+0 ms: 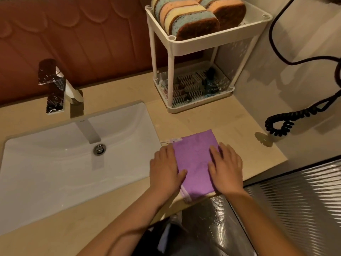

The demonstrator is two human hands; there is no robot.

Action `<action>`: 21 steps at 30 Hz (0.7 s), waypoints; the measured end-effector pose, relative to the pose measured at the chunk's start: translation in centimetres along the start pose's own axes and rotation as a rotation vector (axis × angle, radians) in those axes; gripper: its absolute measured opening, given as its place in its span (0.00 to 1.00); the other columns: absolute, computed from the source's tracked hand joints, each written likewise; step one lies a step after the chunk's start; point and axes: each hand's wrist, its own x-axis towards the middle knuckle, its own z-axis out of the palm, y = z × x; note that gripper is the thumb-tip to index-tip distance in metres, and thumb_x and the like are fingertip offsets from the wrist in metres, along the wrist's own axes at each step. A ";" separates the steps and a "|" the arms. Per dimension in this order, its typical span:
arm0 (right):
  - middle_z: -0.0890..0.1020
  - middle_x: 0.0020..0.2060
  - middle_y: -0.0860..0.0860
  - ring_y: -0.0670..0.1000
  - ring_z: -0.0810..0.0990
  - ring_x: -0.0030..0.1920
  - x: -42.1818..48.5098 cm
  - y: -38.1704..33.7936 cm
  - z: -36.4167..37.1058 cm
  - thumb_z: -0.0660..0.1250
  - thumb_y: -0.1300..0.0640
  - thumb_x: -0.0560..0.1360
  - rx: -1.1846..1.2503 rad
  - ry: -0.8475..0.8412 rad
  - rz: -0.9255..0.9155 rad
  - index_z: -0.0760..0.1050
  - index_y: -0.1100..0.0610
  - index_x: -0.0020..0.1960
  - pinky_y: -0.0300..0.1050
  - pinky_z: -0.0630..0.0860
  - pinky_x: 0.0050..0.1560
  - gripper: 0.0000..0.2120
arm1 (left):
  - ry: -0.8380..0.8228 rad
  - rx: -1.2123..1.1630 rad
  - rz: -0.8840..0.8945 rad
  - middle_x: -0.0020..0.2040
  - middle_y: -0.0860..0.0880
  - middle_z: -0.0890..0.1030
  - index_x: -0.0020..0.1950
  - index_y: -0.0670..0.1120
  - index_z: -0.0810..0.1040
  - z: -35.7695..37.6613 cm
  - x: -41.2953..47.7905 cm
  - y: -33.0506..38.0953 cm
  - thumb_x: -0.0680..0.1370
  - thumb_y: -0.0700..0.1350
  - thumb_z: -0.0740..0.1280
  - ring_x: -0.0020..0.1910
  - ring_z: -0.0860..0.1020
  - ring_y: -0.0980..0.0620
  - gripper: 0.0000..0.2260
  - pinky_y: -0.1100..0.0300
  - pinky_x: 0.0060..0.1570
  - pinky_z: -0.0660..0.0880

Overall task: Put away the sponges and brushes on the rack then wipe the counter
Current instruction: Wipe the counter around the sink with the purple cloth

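A folded purple cloth (196, 161) lies flat on the beige table (239, 130), at 3 o'clock of the sink (55, 163). The left hand (165, 169) and right hand (226, 169) press on it, palms flat, fingers released.

Dim warm light, soft focus, wide-angle warp.

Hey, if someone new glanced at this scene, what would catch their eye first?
Probably the folded purple cloth on the beige counter right of the white sink, with the left hand and right hand flat on it. Next, the pastel sponges on the white rack's top shelf.
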 end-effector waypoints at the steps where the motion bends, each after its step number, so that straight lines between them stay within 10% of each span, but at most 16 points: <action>1: 0.60 0.75 0.56 0.59 0.54 0.76 0.1 -0.6 0.6 0.51 0.48 0.78 -0.020 -0.003 -0.030 0.60 0.51 0.74 0.57 0.52 0.73 0.25 | -0.013 0.073 0.093 0.74 0.43 0.61 0.75 0.45 0.54 0.3 0.3 0.0 0.75 0.59 0.61 0.72 0.61 0.42 0.34 0.51 0.68 0.61; 5: 0.63 0.73 0.56 0.62 0.59 0.74 1.3 -2.2 3.5 0.38 0.40 0.77 -0.040 -0.082 -0.056 0.61 0.49 0.73 0.59 0.47 0.70 0.30 | -0.226 0.277 0.268 0.78 0.44 0.44 0.77 0.44 0.44 2.5 1.1 -0.1 0.70 0.62 0.34 0.77 0.44 0.46 0.39 0.53 0.67 0.33; 10: 0.70 0.70 0.56 0.61 0.66 0.70 2.8 -1.7 4.3 0.35 0.40 0.79 -0.010 -0.064 -0.032 0.61 0.49 0.72 0.57 0.54 0.66 0.29 | -0.189 0.280 0.212 0.70 0.43 0.70 0.69 0.42 0.71 4.3 2.7 -1.5 0.75 0.62 0.47 0.68 0.71 0.47 0.33 0.53 0.64 0.67; 14: 0.69 0.70 0.57 0.62 0.65 0.71 5.5 -1.6 3.8 0.35 0.39 0.78 0.000 -0.043 -0.038 0.63 0.50 0.72 0.58 0.52 0.67 0.31 | -0.265 0.212 0.244 0.70 0.47 0.31 0.75 0.44 0.36 4.3 5.1 -1.3 0.68 0.68 0.28 0.75 0.35 0.49 0.41 0.59 0.68 0.33; 21: 0.55 0.76 0.54 0.59 0.50 0.76 9.4 -1.0 3.0 0.37 0.38 0.73 0.007 -0.059 -0.091 0.52 0.47 0.76 0.60 0.49 0.73 0.33 | -0.258 0.272 0.222 0.76 0.44 0.34 0.75 0.44 0.34 4.0 9.1 -0.2 0.80 0.60 0.45 0.75 0.35 0.47 0.32 0.55 0.72 0.35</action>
